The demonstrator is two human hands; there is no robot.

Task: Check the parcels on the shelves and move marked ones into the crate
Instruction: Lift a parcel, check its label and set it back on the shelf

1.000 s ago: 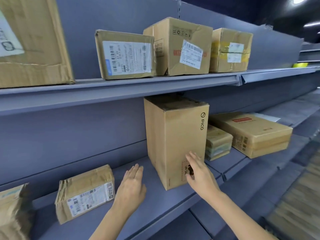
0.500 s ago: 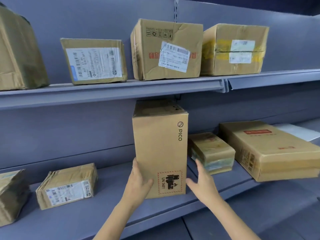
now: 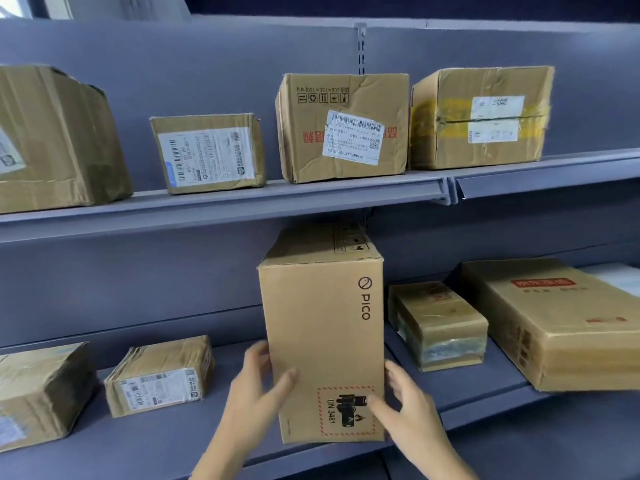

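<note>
The tall PICO parcel (image 3: 322, 341) is being clasped low down between both hands. The left hand (image 3: 258, 393) is being pressed against the parcel's left face, its thumb wrapped onto the front; the right hand (image 3: 405, 407) is being held against the right edge, its thumb laid across the front, touching the red-bordered UN 3481 battery mark (image 3: 346, 410). The parcel is standing upright at the front edge of the lower shelf (image 3: 173, 441), directly between the two hands.

Just beyond the right hand, a small film-wrapped parcel (image 3: 438, 327) is lying on the same shelf, with a long flat carton (image 3: 557, 323) further right. Off to the left of the left hand, a small labelled parcel (image 3: 159, 375) is resting, well apart from the grasp. Above the hands, on the upper shelf (image 3: 242, 202), more labelled cartons are being stored. The crate is not being shown.

The step in hand is judged to be the lifting out of a marked parcel. For a clean lift, even pressure is best being kept on both sides, the parcel drawn straight forward and kept upright, so that neither the upper shelf's lip nor the neighbouring film-wrapped parcel is being struck.
</note>
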